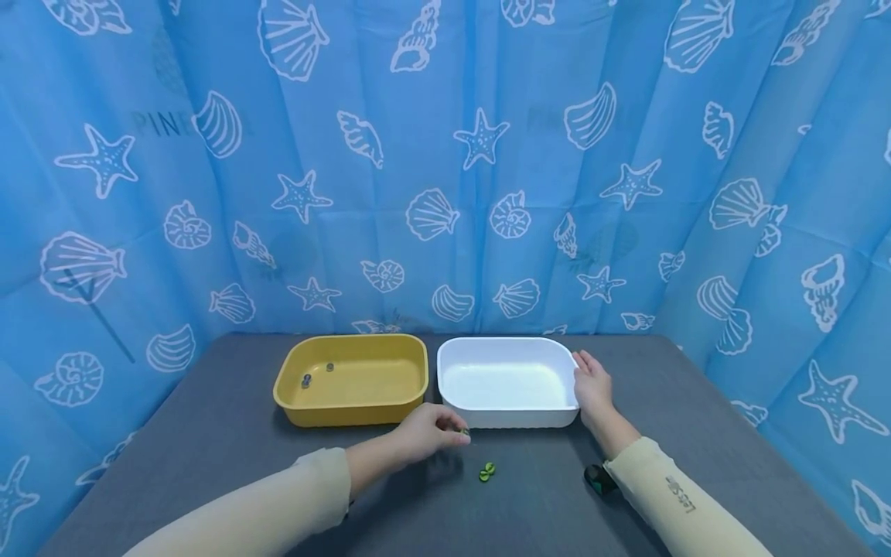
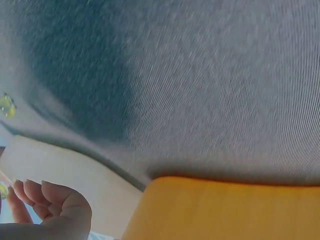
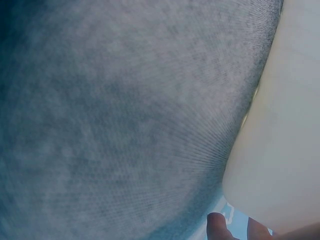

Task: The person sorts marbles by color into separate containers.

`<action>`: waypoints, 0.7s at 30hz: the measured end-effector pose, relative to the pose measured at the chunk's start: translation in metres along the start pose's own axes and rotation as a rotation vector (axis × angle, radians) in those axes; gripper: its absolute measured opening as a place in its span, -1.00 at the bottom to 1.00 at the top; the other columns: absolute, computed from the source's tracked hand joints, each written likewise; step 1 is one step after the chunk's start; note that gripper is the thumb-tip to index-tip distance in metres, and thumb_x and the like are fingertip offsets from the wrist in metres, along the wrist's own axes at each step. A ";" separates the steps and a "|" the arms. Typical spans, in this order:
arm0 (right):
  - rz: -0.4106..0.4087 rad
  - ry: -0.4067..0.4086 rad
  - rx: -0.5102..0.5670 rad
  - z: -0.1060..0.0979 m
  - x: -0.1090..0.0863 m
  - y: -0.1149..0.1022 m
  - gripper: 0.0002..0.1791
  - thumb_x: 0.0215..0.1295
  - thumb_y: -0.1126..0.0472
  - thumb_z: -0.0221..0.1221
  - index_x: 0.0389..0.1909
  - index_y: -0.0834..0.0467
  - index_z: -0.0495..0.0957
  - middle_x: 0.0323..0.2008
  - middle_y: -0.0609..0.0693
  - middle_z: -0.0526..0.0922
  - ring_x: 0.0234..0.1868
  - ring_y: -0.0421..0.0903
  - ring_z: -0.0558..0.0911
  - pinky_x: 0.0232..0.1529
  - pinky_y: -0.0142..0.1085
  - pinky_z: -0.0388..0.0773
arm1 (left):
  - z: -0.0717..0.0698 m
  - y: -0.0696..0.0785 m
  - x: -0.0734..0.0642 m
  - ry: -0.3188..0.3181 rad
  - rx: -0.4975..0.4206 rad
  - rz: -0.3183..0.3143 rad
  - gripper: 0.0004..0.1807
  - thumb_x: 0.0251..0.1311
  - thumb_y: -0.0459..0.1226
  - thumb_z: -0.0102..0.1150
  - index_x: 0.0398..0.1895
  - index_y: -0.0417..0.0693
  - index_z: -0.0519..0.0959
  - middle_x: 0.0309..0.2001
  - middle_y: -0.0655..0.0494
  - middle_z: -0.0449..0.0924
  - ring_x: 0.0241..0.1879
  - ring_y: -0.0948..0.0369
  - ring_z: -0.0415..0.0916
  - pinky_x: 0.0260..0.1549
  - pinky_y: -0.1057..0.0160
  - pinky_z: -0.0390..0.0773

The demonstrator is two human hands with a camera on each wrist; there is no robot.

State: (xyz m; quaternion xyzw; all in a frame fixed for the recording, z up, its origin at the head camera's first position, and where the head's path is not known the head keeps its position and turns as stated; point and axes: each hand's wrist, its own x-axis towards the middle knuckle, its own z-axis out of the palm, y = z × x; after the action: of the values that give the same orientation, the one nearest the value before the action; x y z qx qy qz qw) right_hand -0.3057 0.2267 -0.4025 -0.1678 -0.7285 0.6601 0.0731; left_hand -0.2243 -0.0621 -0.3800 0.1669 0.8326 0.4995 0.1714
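Note:
My left hand (image 1: 428, 433) is just in front of the gap between two trays, pinching a small yellow-green glassy marble (image 1: 465, 432) between thumb and fingertips. The same marble (image 2: 3, 190) shows partly at the left edge of the left wrist view. On the cloth nearer to me lies a little cluster of green marbles (image 1: 487, 471). My right hand (image 1: 593, 389) holds the right end of the white tray (image 1: 508, 418), its fingers at the rim; the thumb is hidden. Left of the white tray stands a yellow tray (image 1: 348, 416).
Inside the yellow tray are two small dark bits, one bluish marble (image 1: 306, 381) and one greyish marble (image 1: 330, 367). A black object with a green part (image 1: 600, 479) sits beside the right sleeve. A blue shell-patterned curtain (image 1: 480, 193) hangs behind the grey table (image 1: 543, 510).

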 end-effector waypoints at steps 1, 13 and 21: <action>0.000 0.001 0.000 0.000 0.000 0.000 -0.43 0.55 0.36 -0.36 0.52 0.27 -0.17 0.49 0.22 0.01 0.48 0.08 0.04 0.41 -0.09 0.07 | 0.000 0.002 0.001 0.007 0.000 0.000 -0.78 0.21 -0.28 0.30 -0.13 -0.22 0.65 -0.38 0.12 0.48 -0.35 0.20 0.38 -0.38 0.30 0.39; -0.005 0.011 -0.008 0.001 -0.002 0.000 -0.43 0.55 0.35 -0.35 0.52 0.27 -0.15 0.49 0.22 0.02 0.48 0.08 0.06 0.40 -0.12 0.07 | -0.006 0.019 0.015 0.102 0.017 0.073 -0.84 0.19 -0.31 0.31 -0.21 -0.22 0.66 -0.46 0.14 0.44 -0.42 0.24 0.32 -0.47 0.36 0.32; -0.015 0.012 -0.017 0.001 -0.002 0.000 -0.43 0.55 0.36 -0.37 0.52 0.27 -0.17 0.49 0.20 0.03 0.48 0.06 0.05 0.41 -0.13 0.08 | -0.005 0.025 0.030 0.145 0.022 0.074 -0.84 0.22 -0.29 0.29 -0.20 -0.19 0.65 -0.43 0.12 0.46 -0.38 0.24 0.35 -0.46 0.35 0.34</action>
State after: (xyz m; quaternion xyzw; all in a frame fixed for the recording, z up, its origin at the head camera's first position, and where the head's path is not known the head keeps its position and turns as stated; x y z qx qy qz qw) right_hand -0.3037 0.2252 -0.4023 -0.1668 -0.7348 0.6525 0.0810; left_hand -0.2509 -0.0412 -0.3588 0.1630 0.8416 0.5070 0.0901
